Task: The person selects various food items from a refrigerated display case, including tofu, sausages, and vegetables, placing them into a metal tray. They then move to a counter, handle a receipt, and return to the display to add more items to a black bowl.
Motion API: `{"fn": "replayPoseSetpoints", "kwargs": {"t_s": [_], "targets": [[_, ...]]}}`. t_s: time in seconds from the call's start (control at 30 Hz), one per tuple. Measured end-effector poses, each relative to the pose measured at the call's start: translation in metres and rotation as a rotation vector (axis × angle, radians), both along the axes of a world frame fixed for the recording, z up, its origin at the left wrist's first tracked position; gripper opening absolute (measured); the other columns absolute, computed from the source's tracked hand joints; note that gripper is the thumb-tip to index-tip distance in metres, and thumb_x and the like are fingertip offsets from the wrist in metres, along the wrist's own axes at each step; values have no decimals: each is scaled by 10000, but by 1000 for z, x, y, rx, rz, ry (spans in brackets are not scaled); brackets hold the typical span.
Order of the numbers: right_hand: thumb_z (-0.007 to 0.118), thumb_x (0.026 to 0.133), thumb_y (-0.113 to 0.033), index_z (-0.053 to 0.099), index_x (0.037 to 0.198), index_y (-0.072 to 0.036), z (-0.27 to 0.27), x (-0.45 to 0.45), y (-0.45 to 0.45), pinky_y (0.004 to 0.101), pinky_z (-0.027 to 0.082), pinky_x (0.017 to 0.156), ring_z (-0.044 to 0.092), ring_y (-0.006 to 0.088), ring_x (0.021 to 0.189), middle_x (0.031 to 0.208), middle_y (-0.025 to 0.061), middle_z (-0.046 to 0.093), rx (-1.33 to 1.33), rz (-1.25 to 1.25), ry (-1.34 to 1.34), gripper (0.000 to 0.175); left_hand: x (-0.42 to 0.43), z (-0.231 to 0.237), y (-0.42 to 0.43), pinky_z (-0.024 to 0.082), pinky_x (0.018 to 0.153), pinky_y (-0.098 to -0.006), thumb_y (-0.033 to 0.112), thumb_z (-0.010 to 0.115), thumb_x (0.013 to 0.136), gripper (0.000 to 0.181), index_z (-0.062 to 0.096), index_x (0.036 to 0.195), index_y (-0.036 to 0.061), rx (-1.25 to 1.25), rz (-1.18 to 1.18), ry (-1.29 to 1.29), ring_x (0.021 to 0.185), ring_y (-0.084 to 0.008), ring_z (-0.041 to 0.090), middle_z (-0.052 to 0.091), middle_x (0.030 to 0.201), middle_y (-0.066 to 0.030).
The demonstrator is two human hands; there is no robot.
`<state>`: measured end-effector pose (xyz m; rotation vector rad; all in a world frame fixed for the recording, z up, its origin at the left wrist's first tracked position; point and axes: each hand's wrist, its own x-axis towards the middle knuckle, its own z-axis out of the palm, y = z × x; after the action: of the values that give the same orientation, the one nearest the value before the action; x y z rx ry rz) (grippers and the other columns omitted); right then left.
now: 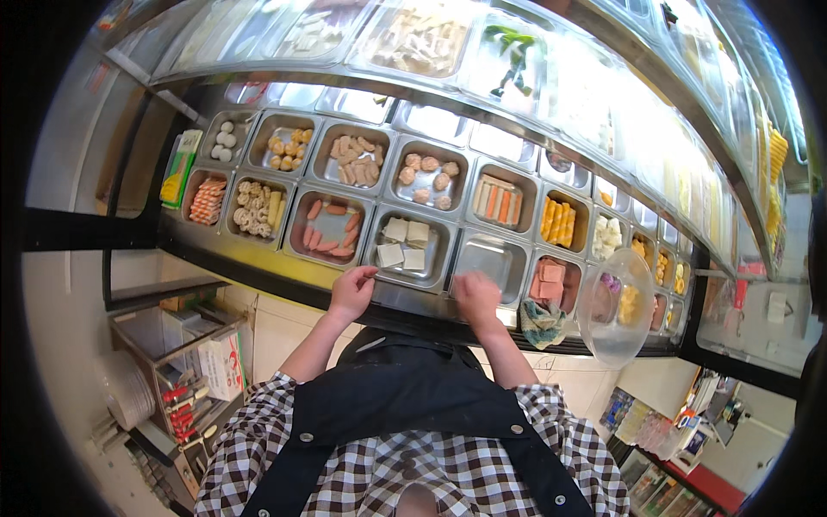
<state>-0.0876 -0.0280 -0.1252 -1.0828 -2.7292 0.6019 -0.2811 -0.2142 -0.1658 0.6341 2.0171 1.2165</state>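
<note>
My left hand [353, 292] rests at the front ledge, fingers curled near the lower corner of a steel pan with white tofu-like squares [390, 255]. My right hand [477, 294], somewhat blurred, is at the front edge of a bare steel pan [492, 258]; whether it grips anything cannot be made out. Left of the squares, a pan holds small pink sausages [326, 246]. Right of my right hand lie pink meat slices [549, 279] in a pan, with a crumpled patterned cloth [543, 323] at its front. Behind are pans of meatballs [441, 181] and orange-and-white sticks [497, 201].
A clear plastic bowl or lid [616, 309] overlaps the pans at right. A metal shelf rail [387, 94] runs above the rear pans, bearing clear food trays. A green packet [183, 168] stands at the left end. A rack [174, 362] with red-handled utensils is at lower left.
</note>
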Motion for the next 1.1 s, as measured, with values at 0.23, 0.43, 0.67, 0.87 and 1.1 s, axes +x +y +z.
{"fn": "replayPoseSetpoints", "kwargs": {"t_s": [0.23, 0.43, 0.67, 0.87, 1.1], "targets": [[648, 721, -314, 572, 1099, -178, 7, 159, 2, 455, 397, 878, 464, 396, 1020, 1208, 174, 470, 380, -459, -426, 409, 29, 22, 42, 482, 645, -308, 70, 534, 763, 213, 643, 945, 45, 81, -233, 117, 709, -244, 607, 627, 872, -135], [542, 823, -191, 554, 1012, -90, -26, 201, 17, 432, 440, 768, 512, 338, 962, 1058, 162, 551, 93, -506, -128, 214, 90, 14, 94, 451, 843, -404, 87, 526, 748, 395, 515, 1131, -8, 108, -494, 291, 999, -358, 534, 561, 1070, -213], [489, 925, -253, 583, 749, 11, -24, 191, 15, 276, 404, 570, 449, 101, 612, 628, 23, 529, -412, -608, 428, 331, 117, 10, 138, 449, 837, -454, 120, 523, 755, 415, 449, 1126, -51, -290, -418, 304, 963, -390, 544, 556, 1023, -264], [520, 905, -286, 629, 846, -1, -10, 212, 19, 250, 425, 641, 505, 99, 695, 749, 20, 577, -1072, -662, 496, 310, 119, 26, 165, 470, 759, -449, 232, 592, 725, 272, 572, 873, 4, -469, -161, 326, 857, -402, 580, 614, 919, -203], [477, 840, -190, 570, 892, -40, 61, 221, 52, 225, 397, 505, 488, 80, 651, 731, 2, 531, -1624, -463, 587, 183, 131, 29, 155, 437, 838, -366, 113, 566, 648, 107, 621, 669, 23, 163, 154, 289, 1030, -307, 533, 598, 1024, -150]]}}
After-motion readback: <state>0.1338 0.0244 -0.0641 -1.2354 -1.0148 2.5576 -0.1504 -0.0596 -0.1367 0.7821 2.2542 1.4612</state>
